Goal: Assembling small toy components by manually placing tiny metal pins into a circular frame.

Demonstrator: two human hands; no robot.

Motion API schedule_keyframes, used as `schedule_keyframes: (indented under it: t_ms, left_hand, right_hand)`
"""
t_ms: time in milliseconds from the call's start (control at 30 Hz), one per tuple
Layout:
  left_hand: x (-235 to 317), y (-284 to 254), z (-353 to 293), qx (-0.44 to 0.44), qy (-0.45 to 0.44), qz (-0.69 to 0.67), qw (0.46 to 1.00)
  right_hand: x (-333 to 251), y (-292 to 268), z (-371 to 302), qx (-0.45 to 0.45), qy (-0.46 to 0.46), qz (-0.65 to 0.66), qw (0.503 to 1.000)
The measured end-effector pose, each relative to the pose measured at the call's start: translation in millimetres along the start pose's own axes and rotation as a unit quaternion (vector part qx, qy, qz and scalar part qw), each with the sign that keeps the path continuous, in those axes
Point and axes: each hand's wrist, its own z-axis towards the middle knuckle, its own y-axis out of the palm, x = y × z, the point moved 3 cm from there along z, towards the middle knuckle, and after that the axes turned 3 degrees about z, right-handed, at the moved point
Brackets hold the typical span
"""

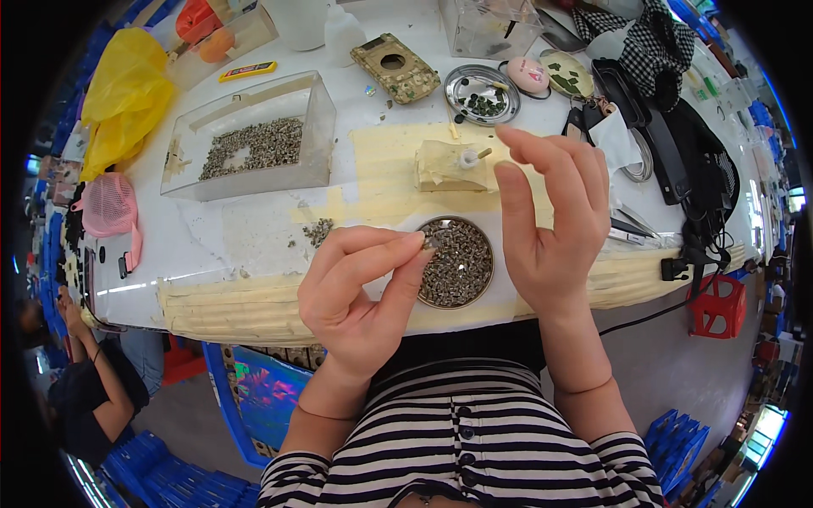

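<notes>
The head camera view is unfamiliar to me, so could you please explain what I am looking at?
You see no machine but a person working bare-handed. The only picture comes from a wide fisheye camera on the head, looking down, so straight edges bend. On the white table stand a round dish and a clear box, both holding small greyish pieces, and a yellowish block. The left hand pinches a tiny piece near the dish's left edge; the right hand is open, with nothing visible in it.

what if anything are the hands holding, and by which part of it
The left hand pinches a small grey piece between thumb and forefinger; which part is too small to tell. The right hand appears empty.
</notes>
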Motion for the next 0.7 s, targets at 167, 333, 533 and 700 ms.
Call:
schedule_keyframes:
  t_ms: [167, 333, 533, 700]
  left_hand:
    - [0, -1, 1, -0.01, 0.019, 0.006, 1.0]
    - [0, -1, 1, -0.015, 0.03, 0.021, 0.999]
    - [2, 0, 1, -0.021, 0.044, 0.054, 0.997]
    - [-1, -2, 2, -0.024, 0.052, 0.051, 0.997]
  right_hand:
    - [-21, 0, -13, -0.181, 0.099, 0.247, 0.947]
    - [-18, 10, -24, -0.181, 0.205, 0.359, 0.893]
    - [-18, 7, -24, -0.173, 0.207, 0.33, 0.905]
    - [-14, 10, -26, -0.195, 0.243, 0.393, 0.865]
